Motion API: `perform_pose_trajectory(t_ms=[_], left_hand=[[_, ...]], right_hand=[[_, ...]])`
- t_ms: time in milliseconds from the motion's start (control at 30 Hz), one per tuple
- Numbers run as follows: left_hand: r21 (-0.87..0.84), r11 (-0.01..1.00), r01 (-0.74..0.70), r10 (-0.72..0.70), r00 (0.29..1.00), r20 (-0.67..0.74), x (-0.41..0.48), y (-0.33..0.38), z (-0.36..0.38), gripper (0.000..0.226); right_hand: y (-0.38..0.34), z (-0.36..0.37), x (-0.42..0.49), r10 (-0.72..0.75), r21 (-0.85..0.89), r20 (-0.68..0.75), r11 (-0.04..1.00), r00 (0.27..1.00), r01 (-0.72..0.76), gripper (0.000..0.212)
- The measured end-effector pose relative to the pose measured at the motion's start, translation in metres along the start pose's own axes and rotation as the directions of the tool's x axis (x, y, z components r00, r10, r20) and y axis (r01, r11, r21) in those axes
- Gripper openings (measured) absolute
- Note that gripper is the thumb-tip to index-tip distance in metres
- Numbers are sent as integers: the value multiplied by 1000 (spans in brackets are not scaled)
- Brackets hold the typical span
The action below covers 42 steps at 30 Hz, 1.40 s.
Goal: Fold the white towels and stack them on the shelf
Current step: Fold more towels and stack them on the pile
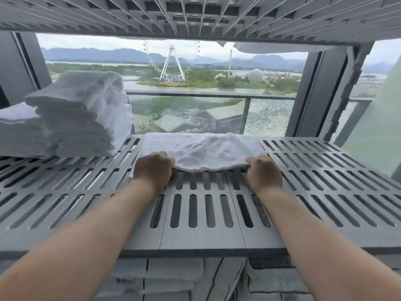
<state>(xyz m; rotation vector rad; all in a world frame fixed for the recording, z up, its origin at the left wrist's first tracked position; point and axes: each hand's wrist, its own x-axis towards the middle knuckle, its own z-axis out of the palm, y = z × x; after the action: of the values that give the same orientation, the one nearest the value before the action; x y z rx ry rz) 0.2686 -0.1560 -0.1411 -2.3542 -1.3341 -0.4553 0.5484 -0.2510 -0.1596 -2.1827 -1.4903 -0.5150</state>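
The white towel [201, 148] is laid flat across the middle of the slatted grey shelf [325, 170], its far edge along the back of the shelf and its near edge raised just off the slats. That near edge is pinched at both ends: the left hand [153, 168] is curled round the near-left corner and the right hand [263, 172] round the near-right one, knuckles up and fingers tucked beneath the cloth. Between the two grips the hem sags in a shallow curve. The corners appear to be held this way so that the near half can be carried over onto the far half in one even fold, with the edge kept taut enough not to bunch.

The towel has been spread on bare shelf to the right of the stack of folded towels [82, 118], apart from it, so that room is left for folding and the stack is close by for the finished piece.

By count, one loose towel is being worked and two hands are engaged on it. Two piles stand at this level: the tall stack and a lower pile [17, 131] against its left side. The layers of the tall stack run together at the rounded folds, so an exact number cannot be given; roughly ten seems likely. Three shelf levels are seen, namely the working one, an upper shelf [195, 16] with white cloth [271, 49] hanging over its back edge, and a level below where further folded towels [173, 276] are glimpsed.
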Motion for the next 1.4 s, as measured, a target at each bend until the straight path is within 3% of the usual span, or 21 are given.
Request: perform_pose_trajectory(t_ms=[133, 233, 533, 667, 833, 1033, 1233, 1400], left_hand=[[-138, 970, 201, -204, 979, -8, -16, 23, -4, 29], [-123, 959, 256, -251, 966, 56, -21, 32, -1, 28], [119, 979, 164, -177, 978, 108, 32, -1, 16, 19], [111, 984, 143, -152, 986, 75, 59, -16, 27, 20], [114, 993, 26, -16, 996, -85, 74, -28, 35, 25], [77, 997, -11, 15, 998, -55, 67, -30, 41, 32], [-241, 970, 40, -10, 992, 125, 59, -29, 49, 31], [-406, 909, 97, -23, 983, 183, 58, -42, 53, 27]], right_hand=[[-2, -3, -8, -33, -62, 49, 997, 998, 36, 41], [-3, -5, -7, -7, -58, 83, 998, 997, 12, 35], [-9, 12, 28, 37, -75, 109, 997, 993, -29, 30], [-17, 25, 48, 49, -85, 90, 996, 995, -41, 27], [-13, 33, 64, 77, -84, 70, 994, 995, -71, 27], [-9, 34, 62, 84, -105, 43, 991, 996, -79, 30], [-1, 39, 53, 61, 4, -19, 998, 998, -61, 23], [-6, 44, 54, -82, 67, 42, 995, 996, 79, 30]])
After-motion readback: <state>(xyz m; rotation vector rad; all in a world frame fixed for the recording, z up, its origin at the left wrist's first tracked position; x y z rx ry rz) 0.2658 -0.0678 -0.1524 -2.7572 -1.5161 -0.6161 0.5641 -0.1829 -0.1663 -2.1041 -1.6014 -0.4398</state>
